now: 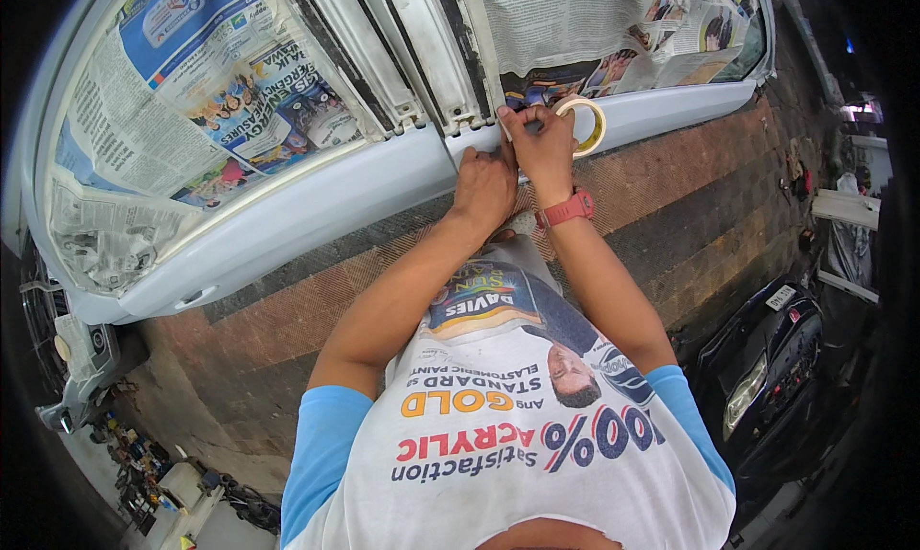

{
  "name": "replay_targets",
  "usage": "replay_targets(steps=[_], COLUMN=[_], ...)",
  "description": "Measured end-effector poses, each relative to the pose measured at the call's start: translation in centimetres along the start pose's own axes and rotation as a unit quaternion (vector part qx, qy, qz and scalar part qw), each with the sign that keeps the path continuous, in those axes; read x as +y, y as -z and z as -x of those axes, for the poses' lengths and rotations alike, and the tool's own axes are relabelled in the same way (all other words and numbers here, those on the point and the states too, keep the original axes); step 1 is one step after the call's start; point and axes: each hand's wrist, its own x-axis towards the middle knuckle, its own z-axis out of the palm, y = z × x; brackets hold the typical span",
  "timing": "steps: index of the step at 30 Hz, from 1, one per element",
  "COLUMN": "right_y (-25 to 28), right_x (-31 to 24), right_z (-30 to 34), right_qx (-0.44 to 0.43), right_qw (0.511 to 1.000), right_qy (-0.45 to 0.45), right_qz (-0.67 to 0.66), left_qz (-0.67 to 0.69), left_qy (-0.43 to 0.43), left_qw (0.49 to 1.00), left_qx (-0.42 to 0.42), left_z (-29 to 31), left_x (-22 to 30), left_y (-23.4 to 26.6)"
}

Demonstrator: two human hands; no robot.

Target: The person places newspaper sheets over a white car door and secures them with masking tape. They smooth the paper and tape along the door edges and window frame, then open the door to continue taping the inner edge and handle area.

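Observation:
A light grey-blue car side panel (369,178) runs across in front of me, its window openings covered with newspaper (158,95). At the pillar between the doors, my right hand (542,149) has its thumb and finger pinched near the panel's upper edge. A roll of cream masking tape (599,128) hangs at that hand's outer side, against its fingers. Just left of it, my left hand (486,186) presses close to the panel below the pillar, fingers curled in. Whatever lies under its fingertips is hidden.
White door-frame strips with black seals (402,47) rise between the two papered windows. Brown and grey checkered flooring (661,181) lies below the panel. A dark car (767,378) stands at the right, another vehicle (91,358) at the left. Cluttered items (139,473) fill the lower left.

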Motion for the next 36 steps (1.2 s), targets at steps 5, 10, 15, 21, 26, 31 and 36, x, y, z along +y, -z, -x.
replay_targets(steps=[5,10,15,21,26,31,36], right_y=[-0.9,-1.2,-1.3,-1.3,-1.0,-1.3,-1.2], right_x=[1.4,2.8,2.8,2.3,1.4,1.7,1.4], right_z=[-0.6,-1.3,-1.6,-1.4,-1.3,-1.4,-1.3], right_qx=[0.019,-0.013,-0.005,0.009,0.008,0.019,0.039], right_qw=[0.999,0.991,0.995,0.997,0.999,0.999,0.999], right_qy=[0.028,-0.002,0.017,0.026,0.022,0.021,0.005], right_qz=[-0.010,-0.131,-0.094,-0.068,-0.042,-0.039,-0.032], left_qz=[-0.011,-0.029,-0.051,-0.080,-0.085,-0.085,-0.001], left_qy=[0.000,0.005,0.016,0.009,0.009,0.004,0.002], left_qw=[1.000,0.999,0.998,0.996,0.995,0.994,0.995], left_qx=[0.009,-0.023,-0.042,-0.042,-0.058,-0.063,-0.102], left_z=[0.0,-0.2,-0.3,-0.3,-0.3,-0.4,0.0], left_x=[0.1,0.4,0.8,0.9,0.9,0.9,0.1], left_y=[-0.2,0.1,1.0,0.3,0.4,0.5,1.9])
